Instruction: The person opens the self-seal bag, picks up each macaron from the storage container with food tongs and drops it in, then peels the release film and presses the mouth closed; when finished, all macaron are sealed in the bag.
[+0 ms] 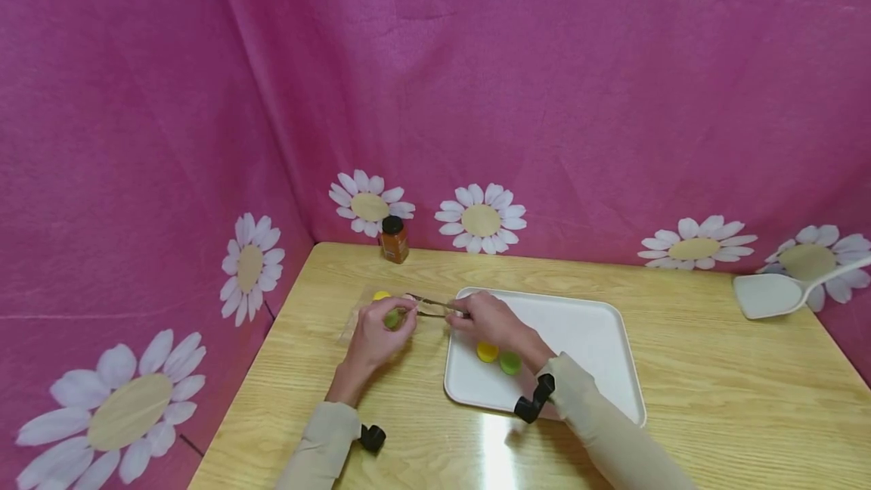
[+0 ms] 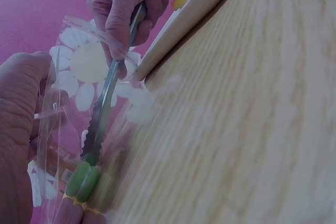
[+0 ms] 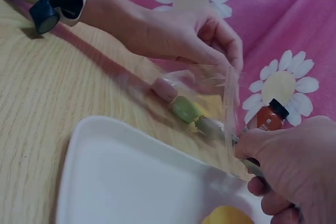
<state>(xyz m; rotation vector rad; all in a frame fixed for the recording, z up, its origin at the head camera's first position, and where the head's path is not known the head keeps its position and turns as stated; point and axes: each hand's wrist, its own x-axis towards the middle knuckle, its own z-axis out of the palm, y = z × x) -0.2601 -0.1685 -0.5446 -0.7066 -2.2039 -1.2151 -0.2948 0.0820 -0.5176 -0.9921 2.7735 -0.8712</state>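
Note:
My left hand [image 1: 373, 335] pinches the rim of a clear plastic bag [image 3: 229, 90] at its open mouth. Metal tongs [image 2: 107, 95] with toothed tips are gripped in my right hand [image 1: 491, 320] and reach into the bag. Inside it, a green macaron [image 2: 83, 181] sits right at the tong tips. Beside it in the bag are a pink macaron [image 3: 164, 89] and a yellow macaron [image 3: 212, 102], seen through the film. My right forearm passes over the white tray [image 1: 578, 324], which holds another yellow macaron [image 1: 487, 351] and another green macaron [image 1: 510, 362].
A brown-orange jar with a black lid [image 1: 394, 239] stands at the back of the wooden table [image 1: 708, 369]. At the right back lies a white spatula [image 1: 769, 295], its handle pointing right. Pink cloth with daisies [image 1: 544, 97] hangs behind and along the left side.

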